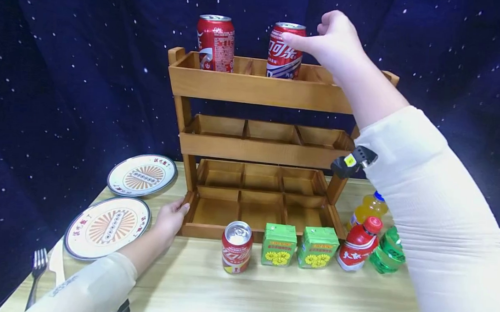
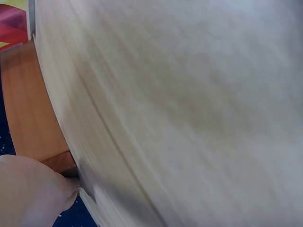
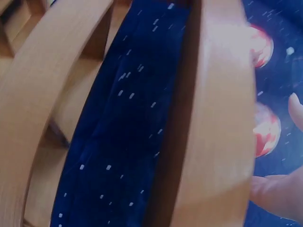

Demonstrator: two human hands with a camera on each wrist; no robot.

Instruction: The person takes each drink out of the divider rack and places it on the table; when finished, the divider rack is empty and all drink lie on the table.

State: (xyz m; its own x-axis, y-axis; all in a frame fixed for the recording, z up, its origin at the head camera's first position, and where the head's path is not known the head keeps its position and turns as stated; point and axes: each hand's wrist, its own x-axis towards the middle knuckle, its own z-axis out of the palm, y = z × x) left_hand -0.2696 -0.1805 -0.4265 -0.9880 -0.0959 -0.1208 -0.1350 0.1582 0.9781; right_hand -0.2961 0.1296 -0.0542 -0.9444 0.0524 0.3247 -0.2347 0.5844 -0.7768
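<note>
A three-tier wooden rack [image 1: 260, 90] stands on the table with two red cola cans in its top tier. One can [image 1: 216, 44] is in the left compartment, the other can [image 1: 285, 51] in the middle. My right hand [image 1: 340, 44] is raised at the right of the middle can, its thumb overlapping the can in the head view. In the right wrist view that hand [image 3: 279, 196] has thumb and finger spread, apart from the cans. Low at the rack's left front corner, my left hand [image 1: 169, 221] grips the wooden edge [image 2: 35, 109]; some of its fingers are hidden.
Before the rack stand a cola can [image 1: 236, 247], two green drink cartons [image 1: 279, 245] [image 1: 318, 248], a red bottle [image 1: 358, 244], a green bottle [image 1: 388, 252] and an orange drink bottle [image 1: 368, 208]. Two plates [image 1: 142, 175] [image 1: 107, 228], a fork [image 1: 38, 268] and a white knife [image 1: 57, 261] lie left.
</note>
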